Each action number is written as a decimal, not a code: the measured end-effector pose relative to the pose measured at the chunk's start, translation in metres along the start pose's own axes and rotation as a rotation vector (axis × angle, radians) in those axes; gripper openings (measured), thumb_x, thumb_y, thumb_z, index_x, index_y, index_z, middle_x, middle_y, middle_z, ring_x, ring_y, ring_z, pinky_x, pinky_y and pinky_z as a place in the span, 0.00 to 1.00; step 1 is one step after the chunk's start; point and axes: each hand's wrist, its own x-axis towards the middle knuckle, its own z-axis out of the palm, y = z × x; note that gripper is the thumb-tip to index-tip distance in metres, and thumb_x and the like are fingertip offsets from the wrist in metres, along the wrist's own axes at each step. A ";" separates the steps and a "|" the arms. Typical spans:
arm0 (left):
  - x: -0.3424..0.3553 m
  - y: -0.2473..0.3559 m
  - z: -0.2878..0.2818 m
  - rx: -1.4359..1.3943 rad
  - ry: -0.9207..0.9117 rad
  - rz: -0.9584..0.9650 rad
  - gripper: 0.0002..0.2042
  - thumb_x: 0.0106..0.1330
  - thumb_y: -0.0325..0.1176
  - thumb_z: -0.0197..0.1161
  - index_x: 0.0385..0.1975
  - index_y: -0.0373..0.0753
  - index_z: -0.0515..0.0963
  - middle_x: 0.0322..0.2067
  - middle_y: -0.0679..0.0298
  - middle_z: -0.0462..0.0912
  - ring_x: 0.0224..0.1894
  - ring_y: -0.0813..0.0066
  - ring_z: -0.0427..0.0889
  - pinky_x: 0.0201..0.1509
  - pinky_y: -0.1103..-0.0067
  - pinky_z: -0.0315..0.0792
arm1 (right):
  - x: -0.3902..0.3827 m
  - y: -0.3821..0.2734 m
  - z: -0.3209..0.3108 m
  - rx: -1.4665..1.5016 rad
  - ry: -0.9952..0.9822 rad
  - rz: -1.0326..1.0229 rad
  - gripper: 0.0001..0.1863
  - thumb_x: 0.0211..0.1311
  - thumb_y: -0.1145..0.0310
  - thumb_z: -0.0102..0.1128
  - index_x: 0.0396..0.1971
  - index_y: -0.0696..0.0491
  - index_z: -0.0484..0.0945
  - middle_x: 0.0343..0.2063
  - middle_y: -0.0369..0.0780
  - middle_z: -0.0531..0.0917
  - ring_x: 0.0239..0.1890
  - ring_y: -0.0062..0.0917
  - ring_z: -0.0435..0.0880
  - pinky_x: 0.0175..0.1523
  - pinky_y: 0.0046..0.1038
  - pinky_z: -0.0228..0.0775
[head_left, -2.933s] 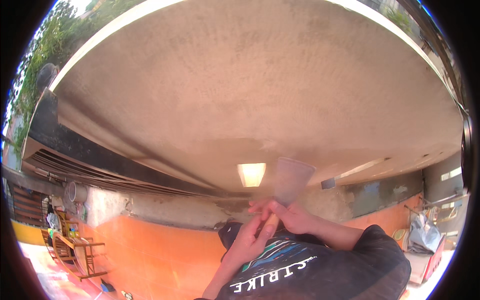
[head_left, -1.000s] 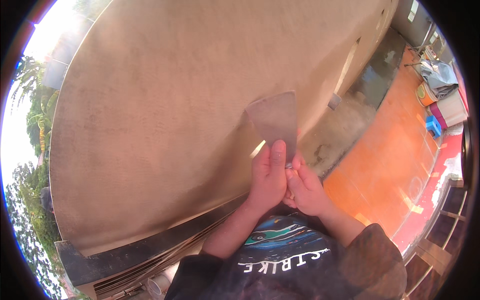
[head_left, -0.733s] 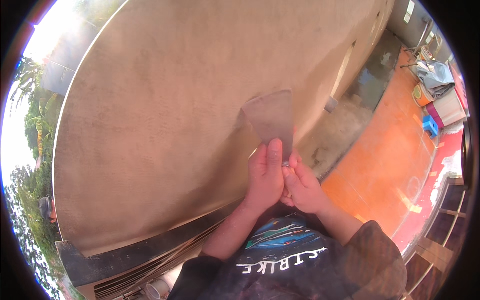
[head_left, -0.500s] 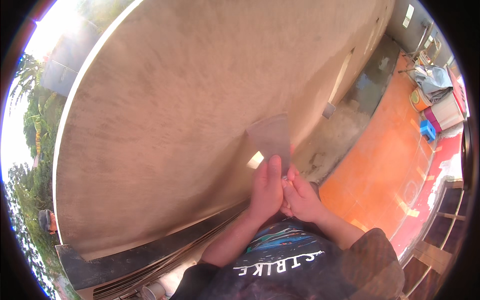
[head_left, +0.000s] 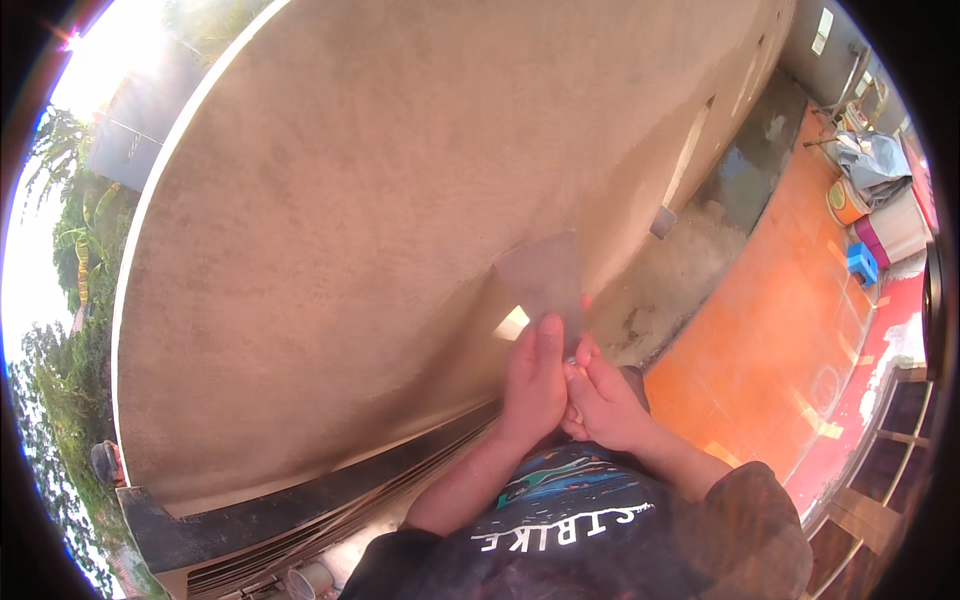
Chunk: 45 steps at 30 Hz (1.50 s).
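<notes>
A wide putty knife (head_left: 548,275) with a flared grey blade lies flat against, or very close to, the brown-grey plastered wall (head_left: 350,200). My left hand (head_left: 535,385) presses along the blade, its thumb laid on the face. My right hand (head_left: 605,400) is closed around the lower end, where the fingers hide the handle. Both hands sit together in front of my chest. A bright patch of light (head_left: 513,322) shows beside the blade, next to my left hand.
An orange floor (head_left: 740,330) runs along the right, with a blue stool (head_left: 861,262), buckets (head_left: 847,200) and a grey sheet (head_left: 872,160) beyond. A dark ledge (head_left: 250,530) edges the wall below. At far left, a person's capped head (head_left: 106,462) shows past the wall.
The whole view has shifted slightly, so the surroundings sit a little lower and to the right. My hands and the putty knife keep nearly the same pose.
</notes>
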 end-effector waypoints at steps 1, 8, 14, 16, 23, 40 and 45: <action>0.001 0.000 0.000 -0.001 -0.011 0.015 0.23 0.79 0.46 0.38 0.58 0.32 0.69 0.25 0.68 0.72 0.31 0.81 0.71 0.42 0.81 0.70 | 0.000 -0.001 0.000 0.015 -0.038 0.001 0.08 0.77 0.65 0.39 0.37 0.53 0.62 0.18 0.33 0.69 0.13 0.15 0.65 0.17 0.18 0.57; -0.002 -0.003 0.000 0.032 0.023 -0.088 0.23 0.79 0.46 0.39 0.58 0.32 0.69 0.25 0.67 0.72 0.30 0.80 0.71 0.38 0.81 0.70 | 0.000 -0.002 0.005 0.010 0.071 0.169 0.09 0.77 0.64 0.39 0.37 0.53 0.62 0.18 0.34 0.69 0.13 0.15 0.66 0.18 0.19 0.58; -0.005 -0.003 0.000 -0.027 -0.039 0.000 0.23 0.79 0.46 0.38 0.56 0.31 0.69 0.25 0.67 0.72 0.30 0.80 0.71 0.41 0.78 0.70 | -0.004 -0.006 0.010 -0.087 0.016 0.075 0.09 0.77 0.64 0.39 0.38 0.53 0.62 0.16 0.32 0.68 0.14 0.14 0.66 0.19 0.18 0.58; -0.006 -0.003 0.000 -0.033 0.027 0.015 0.23 0.79 0.46 0.38 0.56 0.31 0.70 0.25 0.67 0.72 0.30 0.79 0.71 0.41 0.79 0.70 | -0.005 -0.006 0.011 -0.083 0.056 0.212 0.08 0.77 0.64 0.39 0.39 0.53 0.62 0.16 0.31 0.68 0.14 0.13 0.66 0.19 0.18 0.58; -0.011 -0.005 -0.003 -0.045 0.052 -0.089 0.23 0.79 0.46 0.39 0.55 0.30 0.70 0.24 0.66 0.72 0.30 0.79 0.71 0.41 0.79 0.70 | -0.007 0.000 0.013 -0.104 0.005 0.009 0.07 0.76 0.66 0.39 0.40 0.53 0.61 0.16 0.31 0.67 0.13 0.12 0.66 0.18 0.17 0.57; -0.019 -0.004 -0.017 -0.078 -0.001 0.024 0.23 0.78 0.47 0.40 0.55 0.32 0.71 0.24 0.66 0.71 0.32 0.77 0.72 0.41 0.79 0.70 | -0.008 0.005 0.028 -0.216 0.104 0.036 0.10 0.75 0.67 0.44 0.34 0.57 0.67 0.18 0.31 0.71 0.19 0.14 0.70 0.24 0.21 0.63; -0.013 -0.007 -0.016 -0.072 -0.012 0.136 0.24 0.78 0.48 0.40 0.54 0.32 0.71 0.24 0.67 0.72 0.33 0.77 0.73 0.43 0.78 0.70 | -0.009 0.003 0.026 -0.419 0.124 -0.069 0.10 0.75 0.68 0.43 0.34 0.57 0.66 0.19 0.32 0.71 0.19 0.13 0.70 0.24 0.20 0.62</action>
